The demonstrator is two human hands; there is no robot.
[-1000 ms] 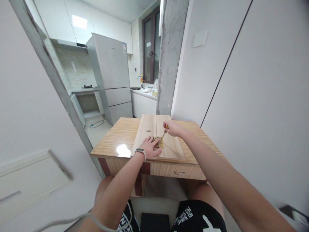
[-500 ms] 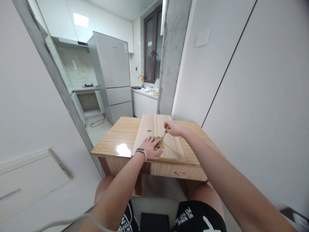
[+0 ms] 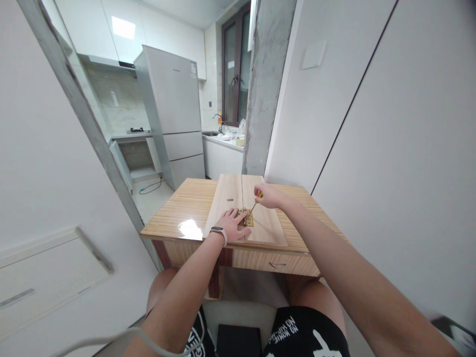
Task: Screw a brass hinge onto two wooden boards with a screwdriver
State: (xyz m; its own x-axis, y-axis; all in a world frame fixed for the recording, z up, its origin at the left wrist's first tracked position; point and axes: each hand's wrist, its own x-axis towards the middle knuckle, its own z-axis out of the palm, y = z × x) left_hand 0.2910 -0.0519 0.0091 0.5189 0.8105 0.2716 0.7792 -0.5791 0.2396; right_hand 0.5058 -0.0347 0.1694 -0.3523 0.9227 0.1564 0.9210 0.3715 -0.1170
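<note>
Two light wooden boards [image 3: 227, 203] lie side by side on a small wooden table [image 3: 186, 208]. A brass hinge [image 3: 247, 218] sits across the seam between them. My left hand [image 3: 231, 226], with a watch on the wrist, lies flat on the left board and its fingers press the hinge. My right hand [image 3: 268, 196] is closed on a yellow-handled screwdriver [image 3: 255, 202] whose tip points down at the hinge. A small dark screw [image 3: 229, 200] lies on the left board farther away.
The table has a drawer [image 3: 274, 264] facing my knees. White walls close in on both sides and a concrete pillar [image 3: 265, 89] rises behind the table. Beyond it are a grey fridge [image 3: 171, 114] and a kitchen counter [image 3: 223, 144].
Almost nothing differs; the view has shifted slightly and my right hand has turned a little on the screwdriver. The left hand stays on the hinge.
</note>
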